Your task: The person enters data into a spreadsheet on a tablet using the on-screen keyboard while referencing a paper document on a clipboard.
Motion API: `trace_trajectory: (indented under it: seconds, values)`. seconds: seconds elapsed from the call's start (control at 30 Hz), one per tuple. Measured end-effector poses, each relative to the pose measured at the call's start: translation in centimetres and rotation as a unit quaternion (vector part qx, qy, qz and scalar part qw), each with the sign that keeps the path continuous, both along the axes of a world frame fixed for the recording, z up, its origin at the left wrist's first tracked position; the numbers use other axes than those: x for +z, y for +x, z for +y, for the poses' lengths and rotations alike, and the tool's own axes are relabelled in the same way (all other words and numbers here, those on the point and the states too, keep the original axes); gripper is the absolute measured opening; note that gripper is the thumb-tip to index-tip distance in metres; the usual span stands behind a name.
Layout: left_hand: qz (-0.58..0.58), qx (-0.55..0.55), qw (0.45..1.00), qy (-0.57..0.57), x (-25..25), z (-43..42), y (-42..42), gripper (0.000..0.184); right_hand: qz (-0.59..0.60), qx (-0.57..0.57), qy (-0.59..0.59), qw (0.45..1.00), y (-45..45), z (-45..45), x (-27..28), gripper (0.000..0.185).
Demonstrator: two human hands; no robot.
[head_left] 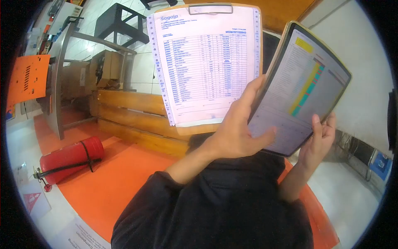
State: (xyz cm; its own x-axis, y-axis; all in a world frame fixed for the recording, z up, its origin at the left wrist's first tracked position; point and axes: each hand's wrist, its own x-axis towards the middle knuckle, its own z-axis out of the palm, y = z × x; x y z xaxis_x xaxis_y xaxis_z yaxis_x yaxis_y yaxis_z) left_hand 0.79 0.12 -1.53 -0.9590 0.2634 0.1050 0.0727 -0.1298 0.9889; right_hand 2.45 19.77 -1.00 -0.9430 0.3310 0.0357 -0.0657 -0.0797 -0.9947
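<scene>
My left hand (234,130) is closed around the left edge of a tablet (304,89), its thumb lying over the lower screen. The screen shows a spreadsheet with yellow, teal and red cells. At the tablet's lower right edge is my right hand (318,141), fingers curled and one fingertip over the screen. Just behind my left hand is a wooden clipboard (179,130) with a metal clip (210,8). It bears a printed table sheet (207,66) with perforated side strips. What supports the clipboard is hidden.
A red fire extinguisher (72,159) lies on the orange floor (112,186) at the left. Behind it are a slatted wooden bench (137,118), a metal-legged table (58,83), cardboard boxes (110,68) and a black stool (120,25). A white surface (348,45) rises at the right.
</scene>
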Motion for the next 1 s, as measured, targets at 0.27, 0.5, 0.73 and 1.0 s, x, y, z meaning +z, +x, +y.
trace_trajectory:
  seconds: [0.27,0.5,0.73,1.0]
  values:
    - [-0.018,-0.008,1.000,0.002,-0.3,0.1,0.0,0.084,-0.022,-0.016,-0.024,0.999,0.3,0.1,-0.3,0.043]
    - [-0.003,0.009,1.000,-0.021,-1.2,-0.1,0.4,0.084,-0.024,-0.023,-0.017,0.999,0.5,0.0,-0.5,0.047]
    - [-0.041,0.029,0.997,0.050,-1.0,0.3,0.3,0.086,-0.033,0.022,-0.054,0.998,0.3,0.4,0.7,0.053]
    - [-0.033,0.059,0.997,0.043,-0.4,0.1,-0.3,0.090,-0.019,0.063,-0.125,0.990,-0.1,0.6,1.0,0.066]
